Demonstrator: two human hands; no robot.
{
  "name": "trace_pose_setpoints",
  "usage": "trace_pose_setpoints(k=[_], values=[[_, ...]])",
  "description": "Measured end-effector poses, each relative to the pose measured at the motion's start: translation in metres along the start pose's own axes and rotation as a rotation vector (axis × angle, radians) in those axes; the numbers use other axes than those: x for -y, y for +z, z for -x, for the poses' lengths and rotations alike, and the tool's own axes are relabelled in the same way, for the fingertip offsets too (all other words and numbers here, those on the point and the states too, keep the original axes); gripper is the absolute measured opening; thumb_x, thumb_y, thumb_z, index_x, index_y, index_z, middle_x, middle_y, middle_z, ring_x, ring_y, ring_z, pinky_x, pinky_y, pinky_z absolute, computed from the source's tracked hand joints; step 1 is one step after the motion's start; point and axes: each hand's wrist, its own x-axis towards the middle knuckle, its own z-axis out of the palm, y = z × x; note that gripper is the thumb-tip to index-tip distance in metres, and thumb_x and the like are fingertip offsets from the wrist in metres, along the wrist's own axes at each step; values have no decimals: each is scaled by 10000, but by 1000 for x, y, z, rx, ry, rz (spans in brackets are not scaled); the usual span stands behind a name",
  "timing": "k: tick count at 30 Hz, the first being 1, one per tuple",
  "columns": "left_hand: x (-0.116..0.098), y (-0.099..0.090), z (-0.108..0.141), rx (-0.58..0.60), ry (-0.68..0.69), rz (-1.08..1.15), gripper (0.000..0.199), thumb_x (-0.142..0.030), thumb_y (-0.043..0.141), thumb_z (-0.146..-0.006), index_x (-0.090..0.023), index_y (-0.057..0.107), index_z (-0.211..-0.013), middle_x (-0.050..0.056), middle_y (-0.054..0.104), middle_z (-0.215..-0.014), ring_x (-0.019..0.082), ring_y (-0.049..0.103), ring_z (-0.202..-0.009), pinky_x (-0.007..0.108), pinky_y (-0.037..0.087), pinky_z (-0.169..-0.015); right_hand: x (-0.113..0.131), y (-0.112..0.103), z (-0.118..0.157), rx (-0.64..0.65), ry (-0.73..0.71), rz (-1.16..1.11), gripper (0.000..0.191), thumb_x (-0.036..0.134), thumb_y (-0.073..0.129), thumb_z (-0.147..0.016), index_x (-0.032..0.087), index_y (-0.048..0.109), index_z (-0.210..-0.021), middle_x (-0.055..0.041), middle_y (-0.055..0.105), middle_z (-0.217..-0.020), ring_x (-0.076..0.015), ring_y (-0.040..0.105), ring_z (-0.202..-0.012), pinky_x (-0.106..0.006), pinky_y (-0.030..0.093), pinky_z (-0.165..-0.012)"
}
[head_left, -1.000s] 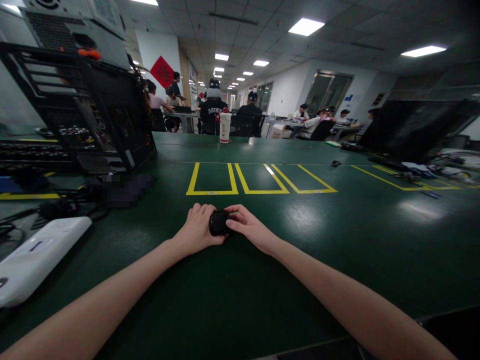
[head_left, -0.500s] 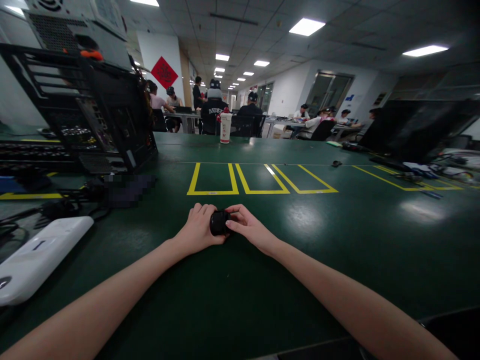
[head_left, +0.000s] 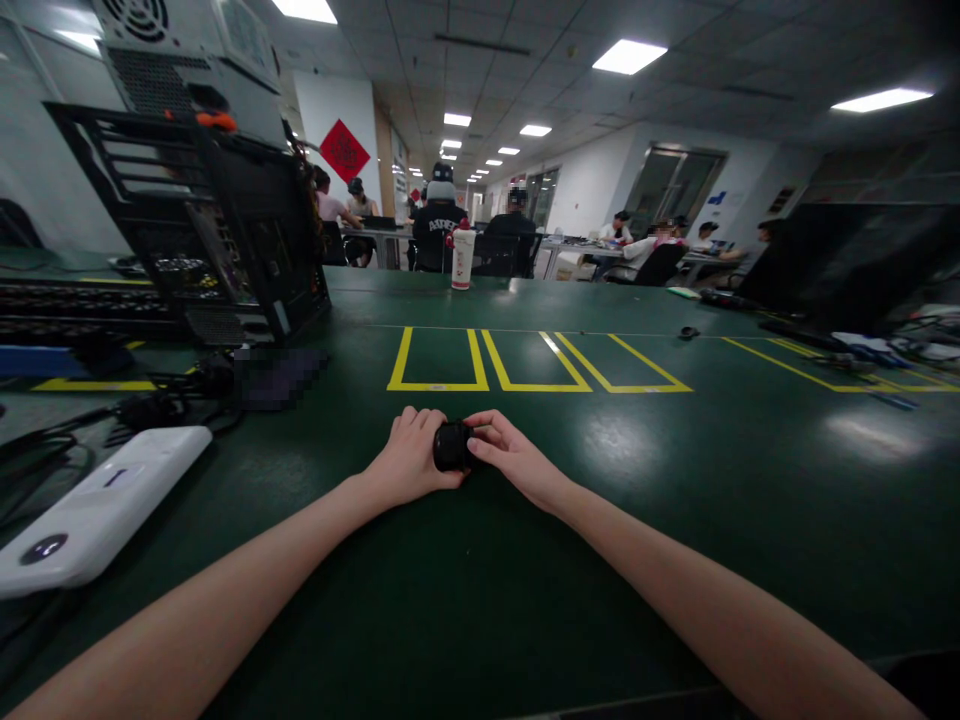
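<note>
A small black cylindrical object (head_left: pixel 452 447), somewhat like a camera lens, is between my two hands just above or on the green table (head_left: pixel 465 600); I cannot tell which. My left hand (head_left: pixel 411 455) is closed round its left side, thumb beneath and fingers over the top. On the other side, my right hand (head_left: pixel 514 455) grips its right end between thumb and fingertips. Part of the object is hidden by the fingers. Beyond the hands, yellow tape outlines (head_left: pixel 536 388) mark the tabletop.
An opened black computer case (head_left: pixel 262 230) stands at left, with cables and a white device (head_left: pixel 112 500) nearer. A paper cup (head_left: pixel 463 260) stands at the far edge. A small black round piece (head_left: pixel 688 333) and a dark monitor (head_left: pixel 847 260) are at right. People sit beyond.
The whole scene has shifted a little to the right in view as my head turned. Both hands keep their hold on the black object, with little visible change in grip.
</note>
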Motion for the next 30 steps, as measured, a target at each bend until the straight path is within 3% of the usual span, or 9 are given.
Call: trace_pose_setpoints(k=[9, 14, 20, 25, 30], values=[[1, 2, 0, -10, 7, -11, 495, -474, 610, -615, -166, 447, -967, 67, 497, -910, 235, 424, -814, 363, 366, -706, 5, -3, 2, 98, 12, -83, 443, 138, 672, -648, 229, 453, -1021, -30, 515, -1060, -180, 498, -1040, -376, 388, -911], [1, 2, 0, -12, -1, 4, 491, -500, 597, -630, -174, 447, -965, 64, 498, -912, 231, 428, -808, 361, 369, -703, 1, 0, 0, 17, -10, -59, 281, 254, 608, -728, 223, 477, -975, -25, 548, -983, -173, 519, -977, -386, 382, -896], [2, 4, 0, -24, -3, -29, 499, -491, 609, -614, -168, 450, -960, 67, 500, -912, 236, 425, -815, 375, 369, -716, 0, -1, -2, 50, -17, -16, 324, 211, 587, -740, 220, 469, -1042, -33, 530, -1029, -171, 492, -1033, -376, 356, -929], [2, 3, 0, -5, 1, -25, 502, -451, 618, -607, -168, 437, -979, 66, 496, -916, 239, 420, -822, 372, 368, -715, 1, -3, 0, 98, -27, -32, 445, 120, 664, -645, 239, 445, -1014, -19, 513, -1036, -170, 517, -999, -371, 392, -895], [1, 2, 0, -3, -4, -4, 490, -481, 604, -623, -173, 440, -967, 65, 494, -913, 235, 422, -818, 365, 362, -711, 1, -1, 0, 40, -29, -26, 293, 217, 621, -710, 226, 472, -962, -16, 526, -973, -163, 520, -960, -368, 395, -877]])
